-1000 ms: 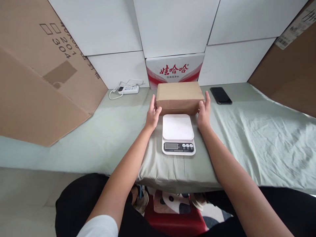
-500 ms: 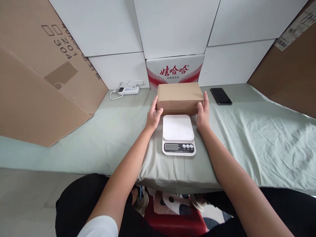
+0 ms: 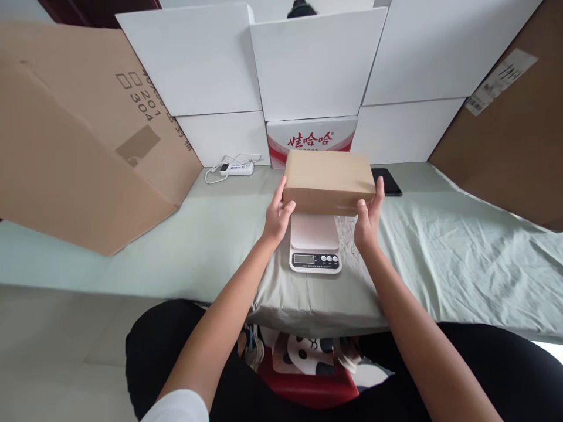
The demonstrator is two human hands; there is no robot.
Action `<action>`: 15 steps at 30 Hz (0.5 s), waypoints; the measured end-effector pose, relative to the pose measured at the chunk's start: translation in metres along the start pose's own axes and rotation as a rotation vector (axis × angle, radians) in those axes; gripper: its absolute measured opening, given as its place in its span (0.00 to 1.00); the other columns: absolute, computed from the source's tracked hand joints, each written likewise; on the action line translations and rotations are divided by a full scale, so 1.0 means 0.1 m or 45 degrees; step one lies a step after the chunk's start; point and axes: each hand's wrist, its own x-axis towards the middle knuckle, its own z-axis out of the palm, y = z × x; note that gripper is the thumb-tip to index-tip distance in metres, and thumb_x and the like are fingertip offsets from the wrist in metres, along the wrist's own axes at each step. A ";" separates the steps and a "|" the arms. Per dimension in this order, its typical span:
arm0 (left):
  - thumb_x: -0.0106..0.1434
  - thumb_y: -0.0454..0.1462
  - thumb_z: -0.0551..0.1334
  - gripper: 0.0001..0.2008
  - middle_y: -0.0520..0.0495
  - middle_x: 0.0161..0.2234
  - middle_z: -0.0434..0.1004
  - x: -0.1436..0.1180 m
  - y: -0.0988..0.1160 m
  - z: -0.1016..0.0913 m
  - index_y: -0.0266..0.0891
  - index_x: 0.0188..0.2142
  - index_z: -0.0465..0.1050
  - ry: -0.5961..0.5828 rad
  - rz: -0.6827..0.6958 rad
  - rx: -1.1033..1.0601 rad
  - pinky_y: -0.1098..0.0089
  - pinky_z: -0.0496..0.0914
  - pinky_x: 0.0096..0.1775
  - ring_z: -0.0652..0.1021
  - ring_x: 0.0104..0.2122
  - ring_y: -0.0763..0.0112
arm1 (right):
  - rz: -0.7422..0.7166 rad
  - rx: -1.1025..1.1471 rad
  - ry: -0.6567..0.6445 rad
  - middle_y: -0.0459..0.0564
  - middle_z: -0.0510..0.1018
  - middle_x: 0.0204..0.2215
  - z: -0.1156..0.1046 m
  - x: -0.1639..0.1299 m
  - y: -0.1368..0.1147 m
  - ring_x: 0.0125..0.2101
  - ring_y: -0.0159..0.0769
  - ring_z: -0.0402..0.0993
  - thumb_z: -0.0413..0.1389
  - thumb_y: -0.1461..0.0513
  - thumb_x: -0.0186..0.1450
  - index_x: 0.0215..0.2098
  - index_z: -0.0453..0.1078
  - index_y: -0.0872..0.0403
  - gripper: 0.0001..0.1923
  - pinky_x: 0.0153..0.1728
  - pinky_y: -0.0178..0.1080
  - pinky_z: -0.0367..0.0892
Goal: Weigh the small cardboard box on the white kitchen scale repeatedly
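Between my two hands is a plain brown cardboard box [image 3: 329, 176], slightly tilted and raised above the table. My left hand [image 3: 278, 215] grips its left end, thumb on the near side. At the right end, my right hand [image 3: 368, 218] holds it with the fingers along the side and the thumb in front. Below and nearer to me lies a white kitchen scale [image 3: 315, 237] with a dark button panel and a small grey display. The box hides the far edge of the scale's platform.
A black phone [image 3: 389, 181] lies behind my right hand, partly covered. A white power strip with a cable [image 3: 237, 169] sits at the back left. White boxes [image 3: 316, 67] wall off the back; large brown cartons stand at left [image 3: 79, 146] and right [image 3: 519, 140]. Green cloth [image 3: 211, 246] covers the table.
Both hands have lifted the cardboard box off the table and brought it nearer, so it now overlaps the scale's far edge. The camera view has tipped up a little.
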 end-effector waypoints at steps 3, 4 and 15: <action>0.71 0.64 0.63 0.46 0.47 0.83 0.56 -0.25 0.32 0.02 0.55 0.81 0.54 0.000 -0.036 0.002 0.48 0.60 0.81 0.60 0.82 0.51 | 0.012 -0.021 0.004 0.51 0.40 0.86 -0.12 -0.20 -0.10 0.86 0.55 0.35 0.44 0.34 0.73 0.85 0.31 0.41 0.51 0.83 0.69 0.45; 0.71 0.63 0.62 0.45 0.48 0.84 0.55 -0.34 0.41 0.01 0.55 0.81 0.53 0.010 -0.049 -0.003 0.48 0.60 0.81 0.60 0.83 0.52 | 0.012 -0.007 -0.016 0.50 0.40 0.86 -0.16 -0.25 -0.14 0.86 0.55 0.36 0.44 0.34 0.73 0.85 0.30 0.40 0.51 0.83 0.69 0.45; 0.72 0.63 0.61 0.46 0.47 0.85 0.48 -0.93 0.60 -0.10 0.53 0.82 0.51 -0.055 -0.140 0.018 0.46 0.55 0.83 0.53 0.84 0.48 | 0.039 0.043 -0.144 0.54 0.49 0.84 -0.46 -0.65 -0.23 0.83 0.56 0.50 0.49 0.33 0.74 0.84 0.36 0.36 0.49 0.81 0.73 0.50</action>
